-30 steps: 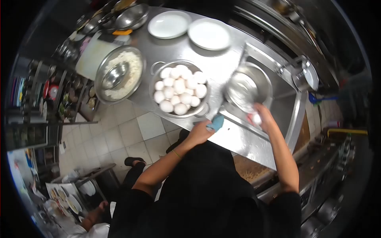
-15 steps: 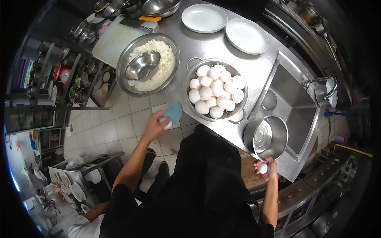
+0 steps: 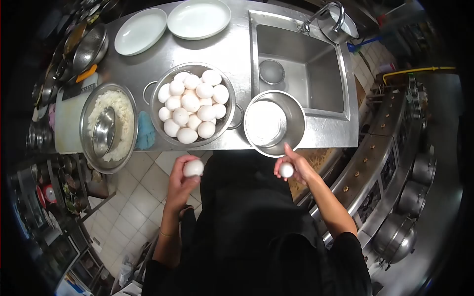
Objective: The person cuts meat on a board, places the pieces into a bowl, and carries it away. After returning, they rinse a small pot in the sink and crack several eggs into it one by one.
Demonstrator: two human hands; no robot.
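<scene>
My left hand [image 3: 178, 186] is closed around a white egg [image 3: 194, 168] just off the counter's front edge. A second egg [image 3: 286, 170] sits in the curled fingers of my right hand [image 3: 299, 166], right below the rim of a deep steel pot [image 3: 292, 121]. Left of the pot, a steel colander [image 3: 228, 93] is heaped with several white eggs [image 3: 190, 102]. A blue cloth [image 3: 145, 131] lies crumpled on the counter between the colander and a steel bowl [image 3: 87, 143] of white rice [image 3: 121, 106]. A smaller metal bowl [image 3: 104, 132] rests tilted on the rice.
Two white plates [image 3: 140, 31] stand at the back of the steel counter [image 3: 232, 49]. A sink [image 3: 321, 74] with a faucet [image 3: 321, 17] is at the right, holding a small round bowl [image 3: 271, 72]. A cutting board [image 3: 69, 123] lies at the left, stoves [image 3: 365, 172] far right.
My left hand has let go of the blue cloth, now on the counter, and keeps its egg. The view has turned. My right hand still holds its egg by the pot.
</scene>
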